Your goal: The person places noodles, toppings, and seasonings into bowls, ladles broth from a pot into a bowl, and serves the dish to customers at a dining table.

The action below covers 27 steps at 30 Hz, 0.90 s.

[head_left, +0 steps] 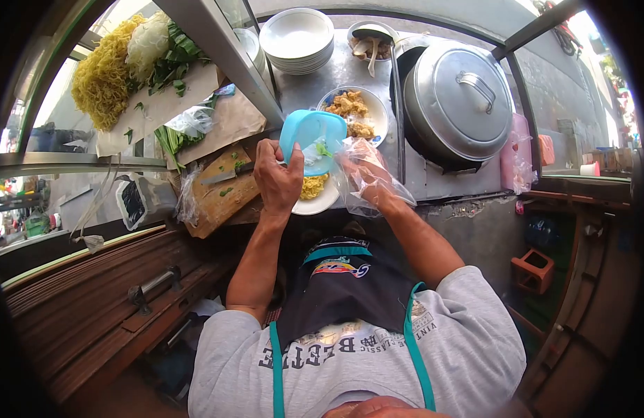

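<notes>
My left hand (279,177) is closed on the rim of a light blue plastic container (311,132), which is tilted over a plate (317,203) of yellow noodles (313,187). Something green and whitish shows inside the container. My right hand (369,177) is inside or behind a clear plastic bag (384,184), close to the container's right side; its fingers are blurred by the plastic, so their grip is unclear. Just beyond stands a bowl (379,115) with browned food pieces.
A lidded pot (461,101) stands at the right, a stack of white plates (297,38) at the back. A bowl with a ladle (373,42) is behind. At left lie a cutting board (224,195) with a knife (228,174), noodles (106,76) and greens. A metal post (231,59) slants nearby.
</notes>
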Tool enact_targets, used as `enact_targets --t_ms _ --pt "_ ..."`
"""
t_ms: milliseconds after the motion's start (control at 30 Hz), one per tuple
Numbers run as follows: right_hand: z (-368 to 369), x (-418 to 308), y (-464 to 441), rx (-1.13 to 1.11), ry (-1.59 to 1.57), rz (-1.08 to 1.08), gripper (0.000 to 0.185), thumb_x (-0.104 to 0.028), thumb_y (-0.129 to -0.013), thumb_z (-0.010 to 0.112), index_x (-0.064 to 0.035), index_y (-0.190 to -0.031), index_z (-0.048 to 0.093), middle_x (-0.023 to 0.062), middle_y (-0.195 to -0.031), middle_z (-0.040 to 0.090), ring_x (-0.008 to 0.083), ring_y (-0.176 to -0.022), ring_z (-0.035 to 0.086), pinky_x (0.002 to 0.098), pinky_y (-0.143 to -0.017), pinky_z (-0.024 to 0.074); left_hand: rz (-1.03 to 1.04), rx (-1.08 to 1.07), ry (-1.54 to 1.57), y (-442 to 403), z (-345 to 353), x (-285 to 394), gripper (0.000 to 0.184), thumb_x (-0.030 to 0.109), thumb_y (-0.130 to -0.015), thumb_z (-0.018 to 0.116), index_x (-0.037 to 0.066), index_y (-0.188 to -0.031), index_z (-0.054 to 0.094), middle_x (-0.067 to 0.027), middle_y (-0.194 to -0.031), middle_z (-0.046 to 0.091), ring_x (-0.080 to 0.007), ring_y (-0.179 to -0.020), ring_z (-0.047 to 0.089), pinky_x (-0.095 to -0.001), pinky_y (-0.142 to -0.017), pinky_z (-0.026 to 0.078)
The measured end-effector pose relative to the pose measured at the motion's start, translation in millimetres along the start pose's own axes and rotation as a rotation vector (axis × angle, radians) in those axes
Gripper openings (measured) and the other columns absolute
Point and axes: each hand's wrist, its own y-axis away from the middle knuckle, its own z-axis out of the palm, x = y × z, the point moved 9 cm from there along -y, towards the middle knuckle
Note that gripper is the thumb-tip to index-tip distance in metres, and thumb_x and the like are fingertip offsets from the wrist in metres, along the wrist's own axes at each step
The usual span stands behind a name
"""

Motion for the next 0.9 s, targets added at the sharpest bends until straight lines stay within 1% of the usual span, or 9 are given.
enact_targets --t_ms 67,167,367,467,500,633,733,800,900 --pt "1 3 -4 -0.002 0.056 -0.017 0.032 -0.031 -0.088 0.062 -0.0007 -0.100 0.065 0.0166 -0.093 0.065 0.0301 -0.086 0.062 0.0402 -0.075 0.0473 0.017 -0.005 -0.005 0 2 6 0.028 0.015 -0.083 0.065 0.001 -0.074 0.042 -0.0099 -0.071 0.042 -0.0254 -0.062 0.045 -0.0391 -0.060 0.039" --pt "7 1 -1 -0.111 -0.212 -0.011 0.030 -0.028 -0.089 0.063 -0.0002 -0.099 0.065 0.0140 -0.093 0.065 0.0245 -0.087 0.062 0.0386 -0.076 0.0479 0.019 -0.003 0.002 1 4 4 0.028 0.015 -0.083 0.066 0.002 -0.075 0.042 -0.0098 -0.070 0.041 -0.0252 -0.062 0.045 -0.0389 -0.059 0.039" --pt "1 28 6 0.007 -0.774 0.356 0.023 -0.020 -0.090 0.064 -0.0018 -0.104 0.065 0.0091 -0.094 0.065 0.0143 -0.080 0.060 0.0296 -0.068 0.0497 -0.020 0.020 -0.022 -1 -2 -10 0.030 0.014 -0.083 0.065 0.001 -0.073 0.040 -0.0101 -0.070 0.041 -0.0258 -0.062 0.043 -0.0392 -0.059 0.039" --pt "-56 24 -9 0.148 -0.410 -0.035 0.027 -0.019 -0.090 0.064 0.0004 -0.108 0.062 0.0091 -0.096 0.066 0.0163 -0.080 0.062 0.0341 -0.067 0.0516 -0.099 0.033 -0.064 -1 -12 -24 0.031 0.015 -0.084 0.064 0.001 -0.072 0.039 -0.0104 -0.069 0.040 -0.0262 -0.062 0.042 -0.0398 -0.058 0.037" --pt "-76 8 -7 0.185 -0.052 -0.275 0.029 -0.017 -0.090 0.063 0.0008 -0.112 0.060 0.0115 -0.097 0.066 0.0199 -0.081 0.063 0.0364 -0.069 0.0521 -0.109 0.046 -0.080 0 -15 -32 0.033 0.017 -0.085 0.063 0.001 -0.071 0.038 -0.0100 -0.067 0.038 -0.0256 -0.060 0.041 -0.0403 -0.056 0.036" --pt "-60 9 -5 0.217 -0.036 -0.425 0.027 -0.024 -0.095 0.054 -0.0021 -0.105 0.065 0.0148 -0.099 0.066 0.0181 -0.084 0.062 0.0323 -0.073 0.0487 -0.184 0.026 -0.010 7 -16 -48 0.035 0.019 -0.086 0.063 0.001 -0.070 0.037 -0.0084 -0.063 0.035 -0.0224 -0.057 0.035 -0.0387 -0.054 0.033" --pt "-14 -19 4 -0.082 -0.256 -0.115 0.032 -0.032 -0.092 0.057 -0.0041 -0.107 0.063 0.0109 -0.102 0.067 0.0217 -0.094 0.063 0.0376 -0.082 0.0482 -0.284 -0.019 0.169 19 -6 -72 0.037 0.021 -0.088 0.063 0.003 -0.069 0.037 -0.0041 -0.061 0.034 -0.0161 -0.057 0.033 -0.0351 -0.052 0.032" --pt "13 -47 7 -0.185 -0.074 0.020 0.029 -0.028 -0.089 0.061 -0.0033 -0.105 0.063 0.0133 -0.102 0.066 0.0293 -0.096 0.062 0.0420 -0.084 0.0468 -0.406 -0.071 0.341 35 6 -102 0.037 0.022 -0.089 0.063 0.004 -0.069 0.038 -0.0009 -0.061 0.036 -0.0120 -0.058 0.033 -0.0326 -0.051 0.031" --pt "33 -58 -5 -0.136 0.342 -0.187 0.024 -0.020 -0.086 0.063 -0.0035 -0.104 0.063 0.0162 -0.103 0.065 0.0345 -0.096 0.060 0.0435 -0.084 0.0465 -0.550 -0.020 0.514 44 -3 -132 0.032 0.026 -0.091 0.062 0.005 -0.072 0.047 -0.0001 -0.065 0.047 -0.0073 -0.057 0.042 -0.0257 -0.048 0.038"
